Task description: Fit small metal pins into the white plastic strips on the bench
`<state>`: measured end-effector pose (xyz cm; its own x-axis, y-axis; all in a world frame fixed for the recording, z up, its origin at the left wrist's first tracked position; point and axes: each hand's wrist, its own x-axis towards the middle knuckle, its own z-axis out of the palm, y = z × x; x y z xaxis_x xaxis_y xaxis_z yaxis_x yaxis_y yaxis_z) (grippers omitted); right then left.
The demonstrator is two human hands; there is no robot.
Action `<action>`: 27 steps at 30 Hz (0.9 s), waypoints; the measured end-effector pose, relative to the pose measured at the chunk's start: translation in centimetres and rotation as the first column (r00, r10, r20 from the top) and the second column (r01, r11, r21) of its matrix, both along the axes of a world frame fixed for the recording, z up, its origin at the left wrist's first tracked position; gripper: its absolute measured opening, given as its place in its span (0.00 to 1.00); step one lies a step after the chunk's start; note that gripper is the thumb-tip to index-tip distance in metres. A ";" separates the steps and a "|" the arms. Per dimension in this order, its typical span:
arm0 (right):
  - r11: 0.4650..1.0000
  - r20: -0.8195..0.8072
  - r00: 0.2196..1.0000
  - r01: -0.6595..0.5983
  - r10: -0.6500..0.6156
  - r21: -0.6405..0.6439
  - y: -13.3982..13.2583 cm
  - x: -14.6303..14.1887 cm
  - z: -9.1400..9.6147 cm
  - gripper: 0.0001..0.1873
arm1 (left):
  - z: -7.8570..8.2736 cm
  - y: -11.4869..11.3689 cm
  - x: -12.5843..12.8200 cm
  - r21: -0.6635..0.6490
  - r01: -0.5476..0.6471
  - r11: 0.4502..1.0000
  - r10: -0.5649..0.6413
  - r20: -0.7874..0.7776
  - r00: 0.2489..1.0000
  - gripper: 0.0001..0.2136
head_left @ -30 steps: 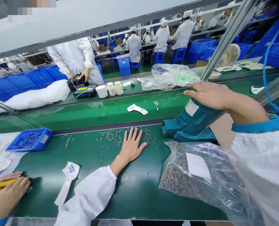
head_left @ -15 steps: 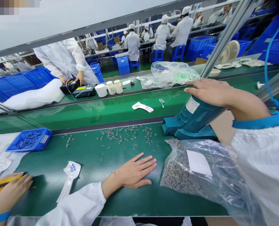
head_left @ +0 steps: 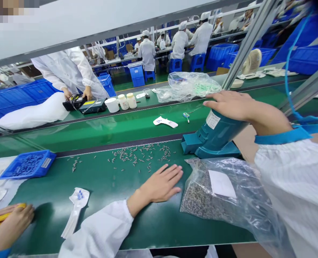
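Observation:
My left hand (head_left: 161,184) lies palm down on the green table with its fingers stretched out, holding nothing. Just beyond its fingertips are scattered many small metal screws (head_left: 133,156). My right hand (head_left: 232,104) rests with extended fingers on top of a teal plastic device (head_left: 215,134), a slanted cylinder with a white label on a flat base. Below that device lies a clear plastic bag (head_left: 202,200) filled with similar small metal pieces, a blank white paper on it. A white handle-shaped plastic shell (head_left: 77,209) with blue marks sits left of my left forearm.
At left stands a blue tray (head_left: 30,165) of small blue parts. A co-worker's hand (head_left: 19,218) grips something yellow. On the green belt are another white shell (head_left: 165,122) and a small blue-green piece (head_left: 186,115). Jars (head_left: 123,102) and a plastic bag (head_left: 188,86) lie beyond.
My left hand has slid right and away from me, closer to the screws. The white shell on the belt has shifted right. My right hand stays on the teal device; the view has turned slightly.

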<state>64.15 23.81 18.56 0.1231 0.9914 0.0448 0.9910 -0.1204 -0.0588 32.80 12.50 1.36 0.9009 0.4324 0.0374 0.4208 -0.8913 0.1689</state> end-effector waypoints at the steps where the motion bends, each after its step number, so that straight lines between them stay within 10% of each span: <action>1: 1.000 0.001 1.000 0.005 -0.005 0.001 -0.1 -0.1 0.1 0.36 | -0.2 -0.1 1.0 0.005 0.023 1.000 -0.023 0.004 1.000 0.29; 7: 1.000 0.008 1.000 -0.003 0.003 -0.008 -0.3 -0.4 0.3 0.36 | -1.7 1.9 2.6 0.043 -0.045 0.998 0.045 -0.004 0.999 0.27; 19: 1.000 0.004 1.000 -0.012 0.012 -0.004 -0.2 -0.2 0.2 0.37 | -0.2 6.4 -5.6 0.100 -0.066 0.993 0.074 -0.084 0.994 0.25; 27: 1.000 0.002 1.000 -0.005 0.005 -0.016 -0.3 -0.3 0.3 0.38 | -0.9 2.8 -6.5 0.153 -0.412 0.898 0.419 -0.012 0.908 0.27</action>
